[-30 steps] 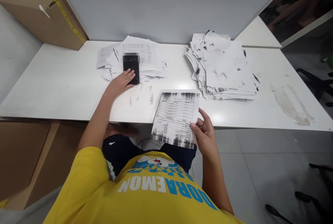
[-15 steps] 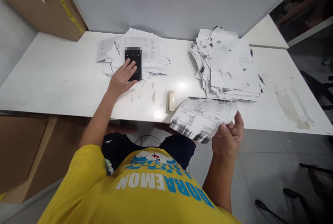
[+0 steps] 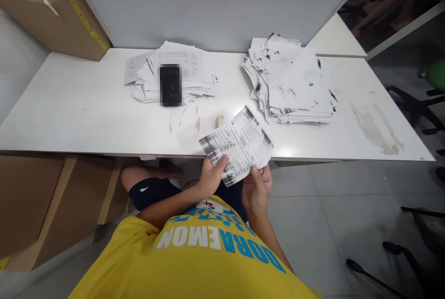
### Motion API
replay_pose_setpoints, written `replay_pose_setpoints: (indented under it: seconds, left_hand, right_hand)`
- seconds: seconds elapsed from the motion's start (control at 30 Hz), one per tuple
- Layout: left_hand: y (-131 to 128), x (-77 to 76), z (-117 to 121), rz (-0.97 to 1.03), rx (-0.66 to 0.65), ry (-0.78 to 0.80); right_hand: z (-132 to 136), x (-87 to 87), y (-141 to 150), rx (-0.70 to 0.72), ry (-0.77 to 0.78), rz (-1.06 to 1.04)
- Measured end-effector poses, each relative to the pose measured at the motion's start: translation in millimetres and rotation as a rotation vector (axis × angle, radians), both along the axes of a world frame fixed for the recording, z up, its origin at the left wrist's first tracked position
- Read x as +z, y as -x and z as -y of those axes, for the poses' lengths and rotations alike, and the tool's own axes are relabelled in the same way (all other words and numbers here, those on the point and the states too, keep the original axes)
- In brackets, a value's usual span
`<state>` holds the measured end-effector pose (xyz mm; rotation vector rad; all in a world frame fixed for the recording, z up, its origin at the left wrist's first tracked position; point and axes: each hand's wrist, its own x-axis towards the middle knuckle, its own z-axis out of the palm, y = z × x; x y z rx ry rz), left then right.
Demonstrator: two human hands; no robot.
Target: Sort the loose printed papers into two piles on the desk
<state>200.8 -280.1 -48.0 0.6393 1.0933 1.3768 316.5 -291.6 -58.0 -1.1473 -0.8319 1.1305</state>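
Observation:
Both my hands hold a printed sheet of paper [image 3: 239,143] tilted over the table's front edge. My left hand [image 3: 212,176] pinches its lower left side with the thumb on top. At the lower right corner, my right hand [image 3: 257,187] grips the paper between thumb and fingers. Dark smudged bands run along the sheet's ends. Just behind it stands a cream stapler [image 3: 219,120], partly covered by the sheet. A black phone-like device [image 3: 170,85], blurred out, lies on the left paper pile [image 3: 200,88]. A larger, messy paper pile [image 3: 295,81] is at the right.
The white table [image 3: 97,123] backs onto a grey partition [image 3: 208,7]. A cardboard box [image 3: 52,16] stands at its left rear corner, and more cardboard [image 3: 76,201] is below at left. Chair legs [image 3: 399,262] show on the floor at right. Another person's limb [image 3: 382,11] shows beyond the partition.
My left hand has left the black device and come down to grip the sheet. My right hand has moved left with the sheet, which is now turned and held nearer my body.

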Motion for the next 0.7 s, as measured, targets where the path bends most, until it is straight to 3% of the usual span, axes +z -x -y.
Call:
replay_pose_setpoints:
  seconds: [0.07, 0.23, 0.37, 0.43, 0.5, 0.7]
  left_hand:
    - [6, -5.3, 0, -0.008, 0.051, 0.044]
    - [39, -15.2, 11, -0.059, -0.017, 0.154]
    - [57, -22.1, 21, -0.120, -0.057, 0.304]
    - [57, -25.8, 23, -0.129, -0.068, 0.323]
    - [54, -28.9, 23, -0.131, -0.062, 0.295]
    - [44, -33.9, 15, -0.199, -0.014, 0.136]
  right_hand:
    - [7, -6.6, -7, 0.029, 0.056, -0.089]
    - [3, -23.2, -58, -0.014, 0.194, -0.216]
    - [-6, -28.5, -98, 0.210, 0.344, -0.085]
    - [-10, -27.1, -106, 0.339, 0.423, 0.012]
    - [-14, -24.8, -106, 0.384, 0.441, 0.088]
    - [-32, -23.6, -100, 0.201, 0.320, 0.205]
